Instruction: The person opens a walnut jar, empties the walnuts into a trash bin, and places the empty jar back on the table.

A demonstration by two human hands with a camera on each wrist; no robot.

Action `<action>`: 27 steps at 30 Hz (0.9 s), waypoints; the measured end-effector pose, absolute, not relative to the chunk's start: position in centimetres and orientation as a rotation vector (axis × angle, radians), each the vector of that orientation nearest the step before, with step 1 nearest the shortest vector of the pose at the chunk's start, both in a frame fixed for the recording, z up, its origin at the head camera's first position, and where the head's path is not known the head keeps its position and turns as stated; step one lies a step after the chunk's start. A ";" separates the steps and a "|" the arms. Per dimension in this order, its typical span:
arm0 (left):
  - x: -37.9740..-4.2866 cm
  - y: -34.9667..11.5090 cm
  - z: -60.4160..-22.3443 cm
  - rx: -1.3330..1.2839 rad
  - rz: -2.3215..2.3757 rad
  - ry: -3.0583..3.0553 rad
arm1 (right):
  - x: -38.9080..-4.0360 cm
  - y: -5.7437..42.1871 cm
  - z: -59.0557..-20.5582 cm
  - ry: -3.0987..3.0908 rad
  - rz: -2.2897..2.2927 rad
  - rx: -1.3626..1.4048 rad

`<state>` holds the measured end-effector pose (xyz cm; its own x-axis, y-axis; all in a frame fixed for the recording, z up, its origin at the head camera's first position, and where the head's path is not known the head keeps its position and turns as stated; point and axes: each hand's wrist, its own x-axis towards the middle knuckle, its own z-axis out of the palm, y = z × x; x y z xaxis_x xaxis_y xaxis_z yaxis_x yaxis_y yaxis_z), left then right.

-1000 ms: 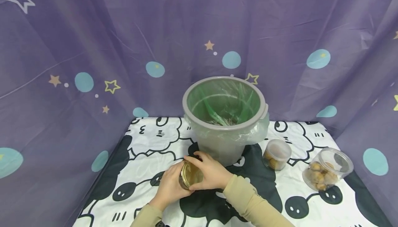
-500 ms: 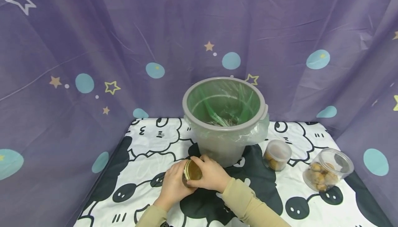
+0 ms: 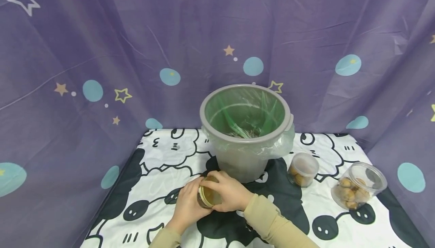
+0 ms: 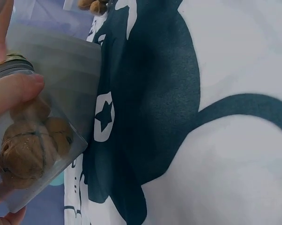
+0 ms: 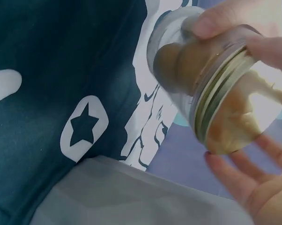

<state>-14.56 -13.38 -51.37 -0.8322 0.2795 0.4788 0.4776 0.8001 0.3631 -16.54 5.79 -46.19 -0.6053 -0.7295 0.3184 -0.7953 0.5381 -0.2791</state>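
Observation:
A clear jar (image 4: 40,147) with a gold screw lid (image 3: 211,195) holds several walnuts (image 4: 26,152). It is lifted off the cloth and tilted in front of the bin. My left hand (image 3: 191,202) grips the jar's body from the left, and its thumb shows across the glass in the left wrist view. From the right, my right hand (image 3: 234,193) holds the gold lid, fingers and thumb spread around its rim. The lid (image 5: 246,110) sits on the jar's mouth in the right wrist view, facing my right palm.
A grey bin (image 3: 244,140) with a green-tinted plastic liner stands just behind the hands. To the right are a small clear jar (image 3: 303,169) and a larger clear jar (image 3: 358,185), both with round brown nuts. A patterned cloth (image 3: 170,150) covers the table; a purple curtain (image 3: 190,33) hangs behind.
Both hands and the jar shift slightly right, then slightly back left. My right hand's fingers change position around the lid. The bin and the other jars stay in place.

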 end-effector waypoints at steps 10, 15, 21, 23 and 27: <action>-14.4 -13.6 -51.1 -0.577 -0.676 -2.574 | -16.3 6.0 -46.0 -2.663 0.707 1.300; -14.2 -13.4 -51.0 -0.615 -0.632 -2.504 | -15.9 5.9 -45.6 -2.757 0.765 1.058; -14.1 -13.2 -50.9 -0.646 -0.614 -2.415 | -15.6 5.8 -45.8 -2.748 0.707 0.982; -14.1 -13.1 -51.0 -0.654 -0.609 -2.397 | -15.6 5.8 -45.9 -2.750 0.713 0.969; -14.1 -13.1 -51.1 -0.662 -0.591 -2.384 | -15.5 5.8 -45.8 -2.747 0.741 0.977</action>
<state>-14.13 -13.12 -51.13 -0.7026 0.3148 0.6381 0.5764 0.7776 0.2510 -15.46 5.78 -45.84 -0.7810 -0.5579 0.2809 -0.6234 0.6691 -0.4046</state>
